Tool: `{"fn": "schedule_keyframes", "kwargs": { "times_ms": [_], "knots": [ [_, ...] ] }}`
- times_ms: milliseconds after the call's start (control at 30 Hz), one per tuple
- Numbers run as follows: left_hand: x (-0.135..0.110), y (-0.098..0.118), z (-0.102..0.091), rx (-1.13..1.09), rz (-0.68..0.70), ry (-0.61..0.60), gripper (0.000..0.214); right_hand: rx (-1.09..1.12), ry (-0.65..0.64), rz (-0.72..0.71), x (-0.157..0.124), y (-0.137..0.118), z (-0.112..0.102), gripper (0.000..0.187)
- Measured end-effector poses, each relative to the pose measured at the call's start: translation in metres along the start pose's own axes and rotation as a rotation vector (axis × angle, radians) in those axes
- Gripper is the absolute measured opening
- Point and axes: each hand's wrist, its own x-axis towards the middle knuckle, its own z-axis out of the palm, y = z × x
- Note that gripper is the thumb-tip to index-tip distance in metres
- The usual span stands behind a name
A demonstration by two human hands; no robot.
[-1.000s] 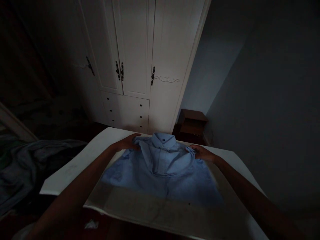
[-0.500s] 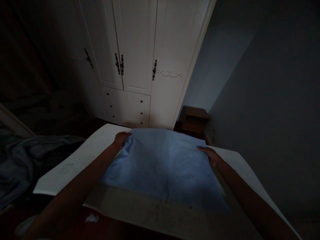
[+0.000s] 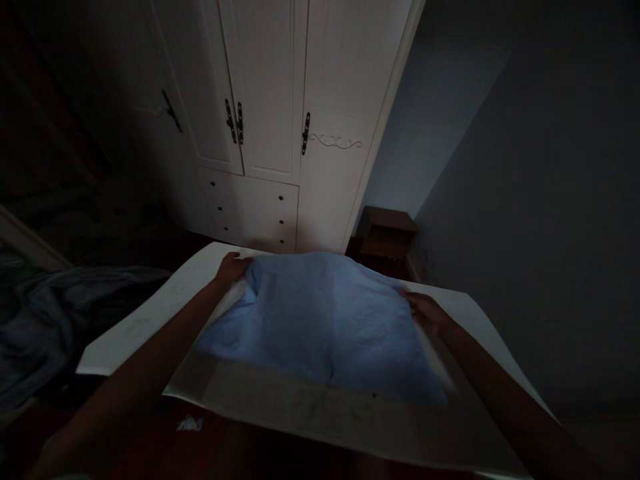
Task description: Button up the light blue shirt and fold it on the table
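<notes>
Very dim rm. Weak light is falling on the blue cloth (image 3: 320, 320), the brightest spot in view. Areas left & right of the cloth are sinking into near-black shadow. Wardrobe (image 3: 270, 100) behind the cloth is leaning w/ wide-angle distortion, and grain is softening detail.

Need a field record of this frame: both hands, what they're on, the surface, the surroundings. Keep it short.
left: left hand grips the far-left corner of the light blue garment
right: right hand rests at the garment's far-right edge; grip unclear in the dim light
garment: spread out, plain side up, middle slightly puffed
surface: white board, garment lying on it
rest: white wardrobe behind, brown nightstand to its right, dark cloth heap at left
</notes>
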Motion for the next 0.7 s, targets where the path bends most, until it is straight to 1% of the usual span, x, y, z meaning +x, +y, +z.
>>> {"fn": "schedule_keyframes", "kwargs": {
  "times_ms": [67, 167, 233, 300, 367, 433, 500, 567, 633, 700],
  "knots": [
    [-0.012, -0.005, -0.015, 0.007, -0.043, -0.044, 0.057, -0.016, -0.064, 0.008, -0.014, 0.001, -0.005, 0.022],
    [-0.034, -0.017, -0.034, 0.126, -0.05, -0.16, 0.054, -0.053, -0.054, 0.035, -0.038, 0.004, -0.016, 0.033],
    [-0.049, -0.027, -0.042, 0.276, 0.018, -0.213, 0.049, -0.07, -0.037, 0.069, -0.054, 0.007, -0.02, 0.041],
    [-0.061, -0.034, -0.044, 0.393, 0.135, -0.225, 0.041, -0.097, -0.028, 0.097, -0.069, 0.011, -0.021, 0.046],
    [-0.07, -0.037, -0.044, 0.452, 0.25, -0.209, 0.03, -0.125, -0.005, 0.091, -0.082, 0.015, -0.018, 0.048],
    [-0.076, -0.036, -0.044, 0.479, 0.305, -0.163, 0.017, -0.127, 0.037, 0.042, -0.09, 0.02, -0.015, 0.047],
    [-0.08, -0.035, -0.046, 0.491, 0.307, -0.098, 0.008, -0.108, 0.091, -0.013, -0.096, 0.024, -0.014, 0.045],
    [-0.083, -0.035, -0.053, 0.497, 0.284, -0.046, 0.007, -0.096, 0.134, -0.025, -0.099, 0.028, -0.015, 0.042],
    [-0.086, -0.037, -0.06, 0.502, 0.257, -0.013, 0.008, -0.092, 0.145, -0.017, -0.101, 0.031, -0.016, 0.039],
    [-0.088, -0.04, -0.068, 0.506, 0.233, 0.021, 0.007, -0.088, 0.116, -0.041, -0.103, 0.035, -0.017, 0.036]
  ]
}}
